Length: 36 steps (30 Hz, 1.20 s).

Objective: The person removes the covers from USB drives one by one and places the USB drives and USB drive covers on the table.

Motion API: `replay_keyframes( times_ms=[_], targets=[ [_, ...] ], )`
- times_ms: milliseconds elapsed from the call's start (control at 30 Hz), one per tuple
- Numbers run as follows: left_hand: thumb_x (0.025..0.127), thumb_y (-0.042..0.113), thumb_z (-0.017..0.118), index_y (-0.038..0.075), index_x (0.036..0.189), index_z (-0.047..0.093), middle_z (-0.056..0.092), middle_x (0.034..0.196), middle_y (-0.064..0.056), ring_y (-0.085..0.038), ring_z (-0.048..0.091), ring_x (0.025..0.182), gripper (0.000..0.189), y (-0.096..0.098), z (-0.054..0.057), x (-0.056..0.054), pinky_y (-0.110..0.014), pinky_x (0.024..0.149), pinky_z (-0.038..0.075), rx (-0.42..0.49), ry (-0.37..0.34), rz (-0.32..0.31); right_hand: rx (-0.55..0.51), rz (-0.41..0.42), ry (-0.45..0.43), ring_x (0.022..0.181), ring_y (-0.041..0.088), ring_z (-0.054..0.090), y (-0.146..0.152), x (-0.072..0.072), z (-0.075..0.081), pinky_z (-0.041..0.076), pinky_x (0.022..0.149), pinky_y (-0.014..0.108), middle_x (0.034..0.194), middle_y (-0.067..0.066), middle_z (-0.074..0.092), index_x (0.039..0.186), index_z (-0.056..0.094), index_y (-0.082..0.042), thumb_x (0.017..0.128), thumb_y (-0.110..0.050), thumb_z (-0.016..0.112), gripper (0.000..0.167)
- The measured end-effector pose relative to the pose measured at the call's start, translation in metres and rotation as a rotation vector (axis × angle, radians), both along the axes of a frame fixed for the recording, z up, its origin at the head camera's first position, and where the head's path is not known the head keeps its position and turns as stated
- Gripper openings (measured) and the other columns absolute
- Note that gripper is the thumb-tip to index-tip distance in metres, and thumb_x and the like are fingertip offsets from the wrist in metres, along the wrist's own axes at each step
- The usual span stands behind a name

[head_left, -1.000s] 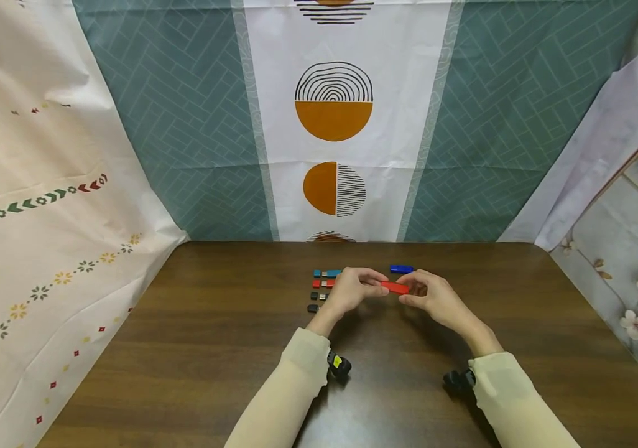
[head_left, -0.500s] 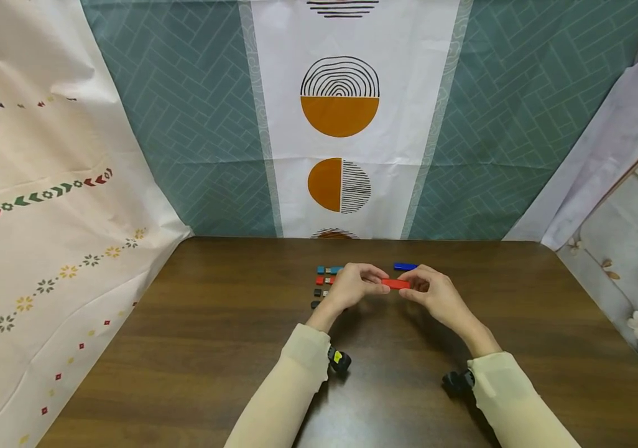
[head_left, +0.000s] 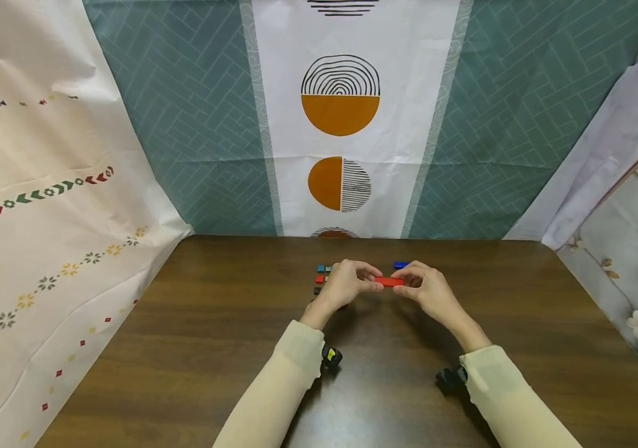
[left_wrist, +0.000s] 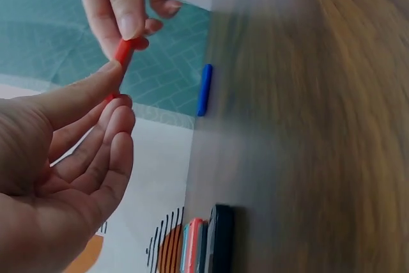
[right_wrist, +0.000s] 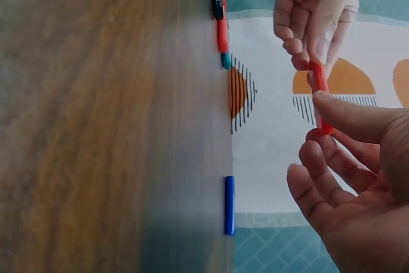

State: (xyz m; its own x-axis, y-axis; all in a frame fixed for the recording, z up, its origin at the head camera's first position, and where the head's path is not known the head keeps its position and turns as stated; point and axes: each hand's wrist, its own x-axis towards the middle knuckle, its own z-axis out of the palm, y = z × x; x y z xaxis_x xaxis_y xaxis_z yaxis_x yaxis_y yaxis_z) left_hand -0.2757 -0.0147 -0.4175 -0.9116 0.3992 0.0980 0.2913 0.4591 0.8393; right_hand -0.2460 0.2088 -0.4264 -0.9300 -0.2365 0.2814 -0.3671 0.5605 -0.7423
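Note:
A red USB flash drive [head_left: 389, 282] is held above the table between both hands. My left hand [head_left: 346, 287] pinches one end of it between thumb and fingers. At the other end, my right hand [head_left: 428, 291] pinches it the same way. Whether its cap is on cannot be seen under the fingertips. A blue USB flash drive [head_left: 400, 265] lies on the table behind the right hand. Left of the left hand is a column of flash drives with caps off, among them a teal cap [head_left: 321, 269] and a red cap [head_left: 319, 279]. The left hand hides most of that column.
The brown wooden table [head_left: 196, 348] reaches back to a patterned curtain [head_left: 347, 143]. In the left wrist view, a black flash drive [left_wrist: 221, 238] shows nearest in the column. A pale cloth [head_left: 56, 249] hangs along the left side.
Both hands have shifted slightly left with the red flash drive, so more of the column is covered. The head view moved a little earlier on. Both hands keep their grip.

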Motion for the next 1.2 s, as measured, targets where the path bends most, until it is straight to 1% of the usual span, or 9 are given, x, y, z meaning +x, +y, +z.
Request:
replay_keyframes(
  times_ms=[167, 400, 533, 633, 767, 867, 1000, 1200],
  targets=[
    [0.089, 0.026, 0.085, 0.014, 0.106, 0.082, 0.074, 0.086, 0.009, -0.009, 0.065, 0.082, 0.021, -0.005, 0.002, -0.003, -0.028, 0.077, 0.053, -0.04, 0.039, 0.002, 0.007, 0.021, -0.01, 0.081, 0.021, 0.059, -0.002, -0.005, 0.001, 0.051, 0.071, 0.028, 0.093, 0.005, 0.065, 0.11, 0.078, -0.003, 0.088, -0.003, 0.082, 0.022],
    [0.089, 0.027, 0.085, 0.015, 0.106, 0.082, 0.075, 0.085, 0.009, -0.01, 0.066, 0.081, 0.021, -0.009, 0.005, -0.006, -0.028, 0.074, 0.054, -0.025, 0.051, 0.015, -0.016, 0.033, 0.004, 0.083, 0.022, 0.059, -0.004, -0.011, 0.004, 0.051, 0.072, 0.029, 0.095, 0.007, 0.067, 0.109, 0.079, -0.005, 0.087, -0.003, 0.083, 0.022],
    [0.09, 0.028, 0.084, 0.015, 0.107, 0.082, 0.075, 0.086, 0.009, -0.01, 0.066, 0.081, 0.021, -0.011, 0.005, -0.006, -0.028, 0.074, 0.055, -0.021, 0.045, 0.014, -0.006, 0.042, 0.006, 0.084, 0.022, 0.06, -0.004, -0.013, 0.005, 0.051, 0.073, 0.029, 0.096, 0.005, 0.068, 0.109, 0.079, -0.006, 0.088, -0.004, 0.083, 0.022],
    [0.091, 0.025, 0.082, 0.014, 0.104, 0.083, 0.076, 0.087, 0.008, -0.009, 0.067, 0.083, 0.017, -0.013, 0.004, -0.007, -0.028, 0.076, 0.055, -0.012, 0.052, 0.025, -0.014, 0.022, 0.009, 0.083, 0.021, 0.06, -0.002, -0.015, 0.005, 0.05, 0.072, 0.028, 0.096, 0.005, 0.069, 0.108, 0.079, -0.005, 0.087, -0.004, 0.084, 0.022],
    [0.093, 0.021, 0.08, 0.013, 0.102, 0.082, 0.077, 0.088, 0.008, -0.008, 0.068, 0.083, 0.012, -0.017, 0.005, -0.008, -0.027, 0.077, 0.056, -0.003, 0.068, 0.026, -0.038, -0.007, 0.0, 0.081, 0.022, 0.059, 0.0, -0.018, 0.006, 0.049, 0.07, 0.028, 0.092, 0.006, 0.069, 0.107, 0.079, -0.004, 0.087, -0.006, 0.084, 0.021],
    [0.092, 0.018, 0.082, 0.012, 0.108, 0.081, 0.076, 0.088, 0.006, -0.01, 0.068, 0.083, 0.017, -0.017, 0.006, -0.007, -0.026, 0.076, 0.056, 0.018, 0.071, 0.021, -0.042, -0.008, -0.011, 0.08, 0.023, 0.058, 0.0, -0.019, 0.006, 0.047, 0.07, 0.029, 0.09, 0.006, 0.068, 0.108, 0.079, -0.004, 0.088, -0.008, 0.084, 0.021],
    [0.09, 0.016, 0.084, 0.01, 0.116, 0.079, 0.074, 0.09, 0.004, -0.01, 0.068, 0.084, 0.027, -0.017, 0.008, -0.008, -0.026, 0.075, 0.057, 0.035, 0.071, 0.025, -0.042, -0.018, -0.011, 0.08, 0.023, 0.058, -0.001, -0.02, 0.006, 0.047, 0.07, 0.029, 0.09, 0.006, 0.067, 0.107, 0.079, -0.004, 0.087, -0.005, 0.084, 0.021],
    [0.09, 0.019, 0.084, 0.009, 0.117, 0.079, 0.075, 0.09, 0.005, -0.01, 0.069, 0.084, 0.029, -0.016, 0.007, -0.01, -0.026, 0.075, 0.056, 0.023, 0.051, 0.017, -0.039, -0.003, -0.019, 0.082, 0.023, 0.058, -0.004, -0.022, 0.005, 0.047, 0.07, 0.029, 0.093, 0.006, 0.067, 0.108, 0.079, -0.004, 0.087, -0.005, 0.084, 0.022]
  ],
)
